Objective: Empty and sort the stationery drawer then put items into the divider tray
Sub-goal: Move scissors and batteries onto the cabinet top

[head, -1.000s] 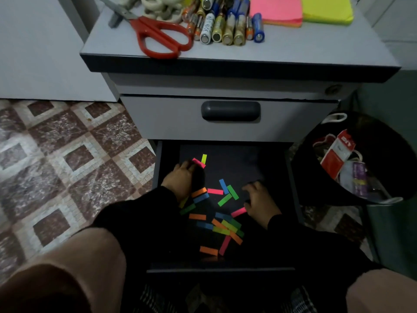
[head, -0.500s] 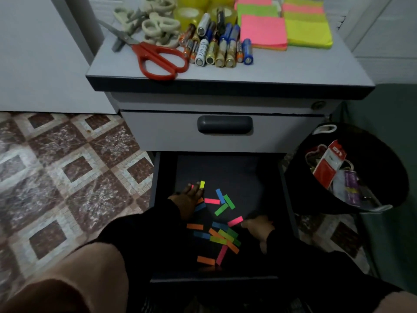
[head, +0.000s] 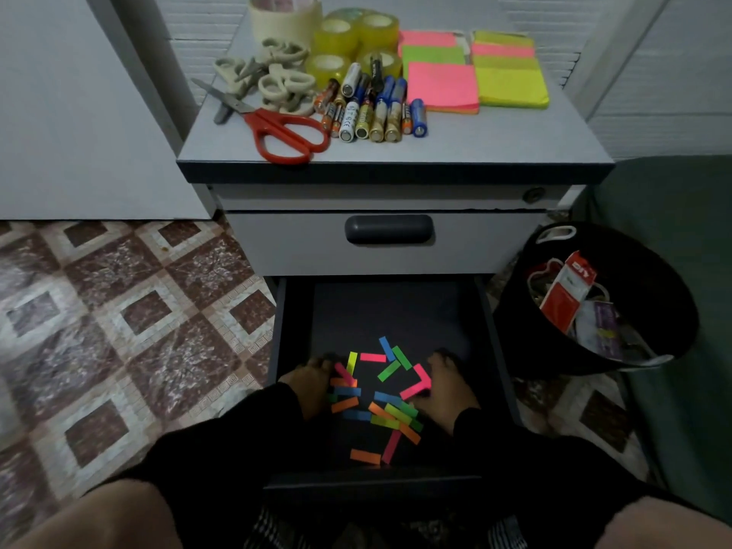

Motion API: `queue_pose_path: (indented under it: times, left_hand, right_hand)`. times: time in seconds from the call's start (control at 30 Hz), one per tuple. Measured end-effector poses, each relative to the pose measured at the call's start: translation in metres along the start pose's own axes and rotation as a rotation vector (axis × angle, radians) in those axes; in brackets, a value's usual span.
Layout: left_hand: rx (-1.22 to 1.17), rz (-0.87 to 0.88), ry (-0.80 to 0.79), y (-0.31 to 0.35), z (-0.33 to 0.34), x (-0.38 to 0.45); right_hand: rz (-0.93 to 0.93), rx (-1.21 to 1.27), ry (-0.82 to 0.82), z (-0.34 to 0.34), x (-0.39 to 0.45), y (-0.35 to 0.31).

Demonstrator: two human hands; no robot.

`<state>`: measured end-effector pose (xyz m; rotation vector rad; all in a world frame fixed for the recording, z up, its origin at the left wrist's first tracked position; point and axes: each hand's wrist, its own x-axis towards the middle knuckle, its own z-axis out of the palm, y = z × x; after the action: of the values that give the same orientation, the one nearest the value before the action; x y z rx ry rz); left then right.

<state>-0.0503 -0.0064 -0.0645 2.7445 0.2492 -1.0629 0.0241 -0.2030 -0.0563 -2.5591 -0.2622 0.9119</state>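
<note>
Head view — open drawer [head: 491, 350]: coloured page flags [head: 380, 398] scattered on its floor. Left hand [head: 307, 384] and right hand [head: 445, 386] flank them, fingers flat and relaxed, likely corralling them; nothing gripped.

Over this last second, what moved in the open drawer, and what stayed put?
Both hands, left hand and right hand, drew inward, herding the coloured paper flags into a tighter cluster; neither grips anything. Scissors, batteries and sticky notes on top are unchanged.
</note>
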Motion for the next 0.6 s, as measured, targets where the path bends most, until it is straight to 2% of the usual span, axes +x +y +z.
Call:
queue_pose_path:
  times: [0.07,0.2,0.37,0.47,0.6]
  left_hand:
    - [-0.002,-0.066,-0.052,0.007,0.009,0.003]
    - [-0.036,-0.128,-0.065,0.009,0.015,0.006]
    - [-0.081,-0.081,-0.014,0.013,0.015,0.005]
    - [-0.108,-0.024,-0.017,0.024,0.016,0.007]
    - [-0.109,-0.009,0.128,0.027,0.013,0.01]
  right_hand:
    - [0.022,-0.138,-0.039,0.0,-0.001,0.004]
    - [0.134,-0.225,-0.069,0.012,-0.004,0.009]
    - [0.023,-0.208,-0.086,0.029,-0.005,0.0]
    - [-0.108,-0.192,-0.088,0.034,-0.001,-0.006]
    - [-0.181,-0.165,0.041,0.027,0.008,-0.01]
